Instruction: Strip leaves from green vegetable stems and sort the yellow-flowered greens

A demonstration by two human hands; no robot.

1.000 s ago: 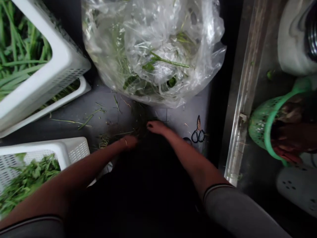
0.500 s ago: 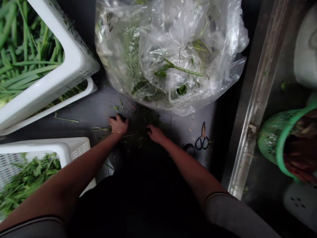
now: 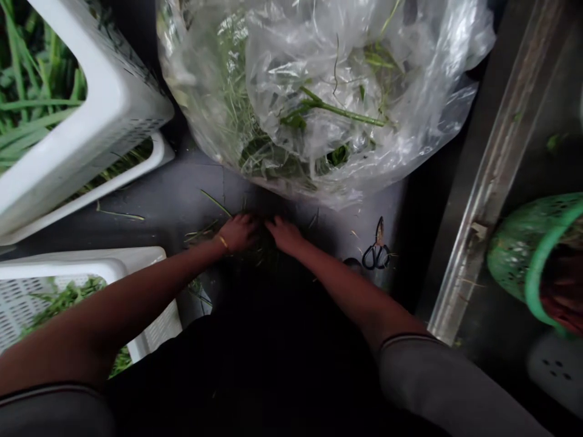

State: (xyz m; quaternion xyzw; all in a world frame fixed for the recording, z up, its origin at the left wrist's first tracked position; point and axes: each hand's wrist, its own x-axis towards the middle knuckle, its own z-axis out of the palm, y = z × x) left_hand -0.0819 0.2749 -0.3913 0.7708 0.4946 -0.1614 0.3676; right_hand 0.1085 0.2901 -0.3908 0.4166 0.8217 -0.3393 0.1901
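Observation:
My left hand (image 3: 239, 232) and my right hand (image 3: 285, 233) meet on the grey floor over a small dark heap of green scraps (image 3: 264, 255). Both hands curl around the heap from either side, fingers closed on the greens. A thin band shows on my left wrist. Right behind the hands stands a big clear plastic bag (image 3: 319, 91) with green stalks and trimmings inside. Loose green blades (image 3: 212, 203) lie on the floor left of my left hand.
Black-handled scissors (image 3: 376, 252) lie on the floor right of my right hand. A white basket of long green leaves (image 3: 104, 103) stands at upper left, another white basket of chopped greens (image 3: 136, 273) at lower left. A metal ledge (image 3: 492, 188) and a green basket (image 3: 523, 255) are on the right.
My left hand has swept right across the floor and now meets my right hand over the scraps. The view has shifted slightly.

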